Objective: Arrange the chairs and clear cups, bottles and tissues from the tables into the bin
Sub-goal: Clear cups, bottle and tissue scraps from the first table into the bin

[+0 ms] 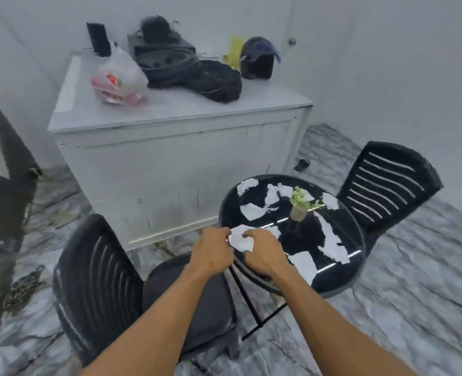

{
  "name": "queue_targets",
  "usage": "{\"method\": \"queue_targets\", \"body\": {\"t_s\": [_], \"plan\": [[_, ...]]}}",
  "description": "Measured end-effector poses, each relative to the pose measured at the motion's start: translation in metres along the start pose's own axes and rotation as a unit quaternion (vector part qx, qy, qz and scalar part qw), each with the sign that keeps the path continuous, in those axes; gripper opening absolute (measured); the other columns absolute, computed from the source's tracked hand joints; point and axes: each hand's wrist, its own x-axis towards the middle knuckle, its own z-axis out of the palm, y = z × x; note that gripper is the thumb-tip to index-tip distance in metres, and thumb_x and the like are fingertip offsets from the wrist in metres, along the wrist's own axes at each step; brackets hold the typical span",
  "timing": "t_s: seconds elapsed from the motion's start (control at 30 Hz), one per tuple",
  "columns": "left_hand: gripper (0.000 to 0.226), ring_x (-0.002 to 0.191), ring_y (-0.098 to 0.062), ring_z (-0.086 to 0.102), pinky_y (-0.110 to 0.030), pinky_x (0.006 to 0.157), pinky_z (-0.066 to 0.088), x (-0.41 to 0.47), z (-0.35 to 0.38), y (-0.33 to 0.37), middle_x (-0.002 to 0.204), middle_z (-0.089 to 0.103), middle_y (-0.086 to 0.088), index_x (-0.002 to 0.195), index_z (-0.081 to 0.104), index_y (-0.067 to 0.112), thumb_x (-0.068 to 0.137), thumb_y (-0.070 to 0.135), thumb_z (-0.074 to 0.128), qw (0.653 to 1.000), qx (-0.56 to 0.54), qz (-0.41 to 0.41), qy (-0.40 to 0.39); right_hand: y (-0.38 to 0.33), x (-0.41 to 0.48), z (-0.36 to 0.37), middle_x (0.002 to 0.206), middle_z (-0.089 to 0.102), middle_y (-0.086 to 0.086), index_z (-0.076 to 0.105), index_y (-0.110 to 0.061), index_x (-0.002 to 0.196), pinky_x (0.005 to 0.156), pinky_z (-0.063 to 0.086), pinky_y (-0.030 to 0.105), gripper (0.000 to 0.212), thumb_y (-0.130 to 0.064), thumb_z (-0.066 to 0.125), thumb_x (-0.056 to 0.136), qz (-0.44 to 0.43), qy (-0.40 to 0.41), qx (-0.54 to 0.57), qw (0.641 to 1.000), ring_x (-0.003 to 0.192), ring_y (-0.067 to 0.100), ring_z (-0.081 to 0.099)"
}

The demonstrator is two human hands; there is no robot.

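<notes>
Our left hand [213, 251] and right hand [265, 253] meet at the near-left edge of the round black worktop [341, 283], fingers curled, both pinching one crumpled tissue [240, 238] held between them just above the rim. More torn tissues [330, 237] lie flat around the small plant [300, 202]. The near chair [97, 272] crowds that edge, the cabinet [170, 158] stands close behind, and the far chair [387, 185] sits opposite. Open floor [414, 294] spreads to the right.
</notes>
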Motion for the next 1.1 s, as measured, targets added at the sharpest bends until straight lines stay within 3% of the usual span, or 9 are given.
{"method": "queue_targets", "body": {"t_s": [0.13,0.4,0.53,0.67,0.77,0.87,0.93,1.0,1.1], "plan": [[0.054,0.123,-0.023,0.054,-0.035,0.097,0.049,0.033,0.058,0.043,0.134,0.06,0.001,0.133,0.057,0.023,0.079,0.023,0.061,0.995,0.057,0.033,-0.071,0.072,-0.006,-0.021,0.12,0.063,0.0,0.062,-0.022,0.124,0.091,0.049,0.032,0.048,-0.021,0.063,0.076,0.082,0.002,0.001,0.997,0.113,0.021,0.058],[0.064,0.125,-0.026,0.046,-0.037,0.094,0.048,0.093,0.127,0.046,0.133,0.053,-0.002,0.133,0.05,0.02,0.073,0.025,0.069,0.979,0.123,0.045,-0.156,0.163,0.014,-0.013,0.134,0.053,0.0,0.053,-0.026,0.133,0.095,0.045,0.031,0.055,-0.013,0.061,0.08,0.177,-0.034,0.014,0.984,0.122,0.023,0.052],[0.105,0.147,-0.034,0.013,-0.054,0.11,0.034,0.138,0.157,0.029,0.163,0.007,-0.009,0.154,0.017,0.031,0.07,0.035,0.079,0.964,0.18,0.012,-0.197,0.198,0.044,-0.004,0.138,0.05,0.0,0.05,-0.023,0.137,0.097,0.047,0.033,0.061,-0.009,0.063,0.079,0.193,-0.063,0.002,0.979,0.125,0.023,0.049],[0.117,0.149,-0.038,-0.004,-0.059,0.108,0.033,0.173,0.185,0.012,0.163,-0.018,-0.007,0.155,-0.001,0.038,0.072,0.038,0.082,0.95,0.202,0.004,-0.238,0.227,0.072,0.012,0.149,0.037,0.005,0.039,-0.022,0.145,0.099,0.048,0.037,0.074,-0.003,0.062,0.078,0.19,-0.116,-0.057,0.973,0.136,0.025,0.037],[0.099,0.143,-0.036,0.017,-0.048,0.097,0.047,0.181,0.205,0.006,0.163,-0.006,-0.01,0.153,0.012,0.039,0.078,0.041,0.076,0.931,0.255,0.04,-0.258,0.243,0.082,0.029,0.151,0.034,0.005,0.039,-0.022,0.146,0.097,0.049,0.035,0.074,0.0,0.061,0.079,0.183,-0.132,-0.088,0.97,0.136,0.026,0.032],[0.055,0.126,-0.029,0.039,-0.035,0.09,0.047,0.185,0.219,0.016,0.144,0.038,-0.007,0.139,0.045,0.026,0.088,0.022,0.065,0.93,0.255,0.091,-0.248,0.259,0.088,0.041,0.128,0.055,0.003,0.06,-0.017,0.131,0.089,0.049,0.031,0.058,0.006,0.058,0.079,0.17,-0.09,-0.054,0.98,0.12,0.025,0.048],[0.02,0.105,-0.027,0.054,-0.029,0.079,0.043,0.19,0.224,0.026,0.105,0.055,-0.002,0.098,0.064,0.017,0.086,0.004,0.056,0.942,0.217,0.105,-0.235,0.27,0.091,0.043,0.105,0.063,0.005,0.07,-0.011,0.115,0.082,0.05,0.032,0.045,0.009,0.055,0.079,0.172,-0.073,-0.035,0.982,0.104,0.025,0.056],[0.021,0.083,-0.026,0.057,-0.032,0.067,0.041,0.195,0.228,0.035,0.076,0.049,0.0,0.067,0.053,0.011,0.078,-0.006,0.052,0.957,0.172,0.084,-0.216,0.279,0.097,0.032,0.09,0.064,0.007,0.074,-0.008,0.098,0.076,0.05,0.036,0.031,0.007,0.053,0.081,0.192,-0.038,-0.012,0.981,0.092,0.024,0.057],[0.013,0.086,-0.025,0.062,-0.038,0.077,0.053,0.211,0.237,0.045,0.089,0.066,-0.007,0.084,0.069,0.002,0.082,-0.002,0.057,0.983,0.076,0.059,-0.159,0.296,0.11,0.007,0.081,0.067,0.003,0.073,-0.01,0.079,0.069,0.05,0.036,0.023,0.001,0.054,0.083,0.196,0.055,-0.016,0.979,0.087,0.022,0.055]]}}
